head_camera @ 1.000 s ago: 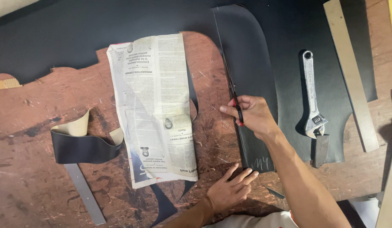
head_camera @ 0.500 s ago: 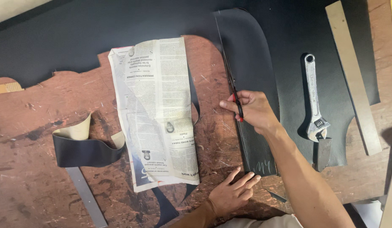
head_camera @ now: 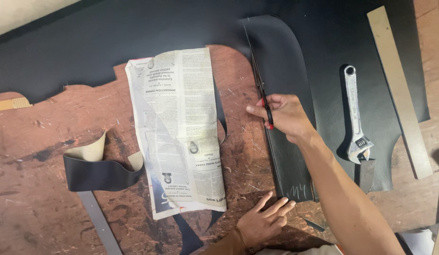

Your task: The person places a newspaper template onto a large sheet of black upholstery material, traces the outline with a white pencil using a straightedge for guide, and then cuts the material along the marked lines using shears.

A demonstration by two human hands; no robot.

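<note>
A scratched reddish-brown surface (head_camera: 35,208) is filling the frame, with a large black leather sheet (head_camera: 134,28) spreading across its upper part. A folded black leather piece (head_camera: 281,94) is lying upper centre to centre right. A newspaper sheet (head_camera: 181,127) is lying at centre left. A wooden strip (head_camera: 399,89) is slanting down the right edge. A curled black strap (head_camera: 99,174) is sitting at lower left. An adjustable wrench (head_camera: 355,115) is resting at centre right. The right hand (head_camera: 283,115), grip clamped together, is holding a red-handled cutting tool (head_camera: 264,101) along the folded piece's left edge. The left hand (head_camera: 264,222), fingers apart, is pressing flat at bottom centre, just below that piece.
</note>
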